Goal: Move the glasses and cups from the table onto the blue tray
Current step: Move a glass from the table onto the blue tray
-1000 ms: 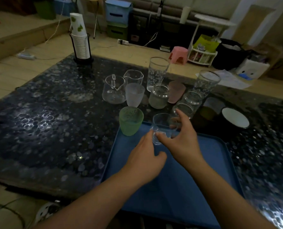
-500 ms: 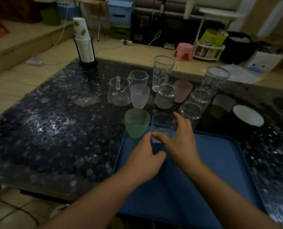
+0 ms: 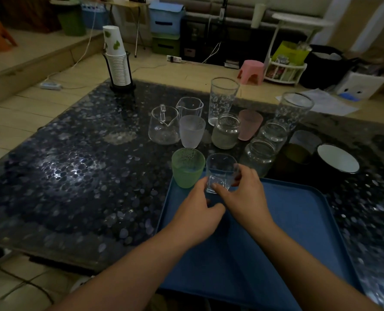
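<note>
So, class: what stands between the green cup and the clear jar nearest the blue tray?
In the head view, a small clear glass stands between the green cup and the clear jar, gripped by the right hand.

Home living room: low pebble-pattern surface (image 3: 74, 176) on tiled floor, stacked paper cups (image 3: 118, 68), pink plastic stool (image 3: 252, 71), storage bins (image 3: 165, 21), power strip (image 3: 174, 58), cluttered shelving along back wall.
</note>
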